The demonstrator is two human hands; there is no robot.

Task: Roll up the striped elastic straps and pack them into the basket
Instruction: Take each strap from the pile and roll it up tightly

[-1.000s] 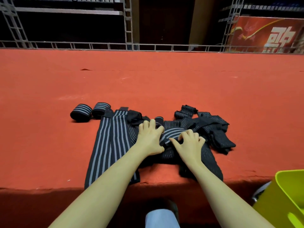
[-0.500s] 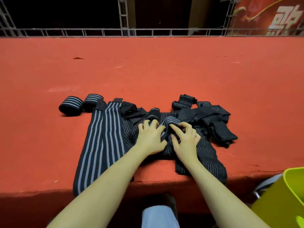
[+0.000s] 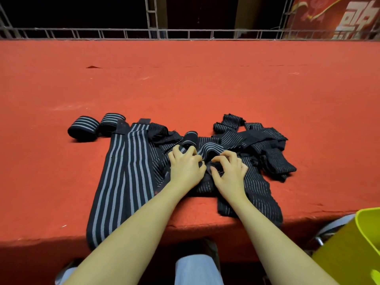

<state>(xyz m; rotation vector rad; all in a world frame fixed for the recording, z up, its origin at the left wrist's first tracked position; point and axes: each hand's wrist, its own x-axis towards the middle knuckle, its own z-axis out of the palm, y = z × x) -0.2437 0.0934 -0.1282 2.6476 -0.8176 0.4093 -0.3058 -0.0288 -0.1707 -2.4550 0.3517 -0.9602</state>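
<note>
A heap of black elastic straps with grey stripes (image 3: 257,140) lies on the red table near its front edge. Both hands work a partly rolled strap (image 3: 207,150) in the middle of the heap. My left hand (image 3: 186,165) curls its fingers over the left end of the roll. My right hand (image 3: 229,170) pinches the roll's right side with bent fingers. Two long wide-striped straps (image 3: 123,175) lie flat to the left and hang over the table edge. Two finished rolls (image 3: 82,128) (image 3: 112,120) sit at the far left of the heap. The yellow-green basket (image 3: 357,243) stands below the table at the lower right.
The red felt table (image 3: 185,85) stretches far back to a metal railing (image 3: 185,34). A red banner (image 3: 337,15) hangs at the upper right. My knee in light trousers (image 3: 195,270) shows under the table edge.
Both hands have crept forward over the heap, rolling the strap away from me, and their fingers have curled tighter round the roll. The camera has tilted down.
</note>
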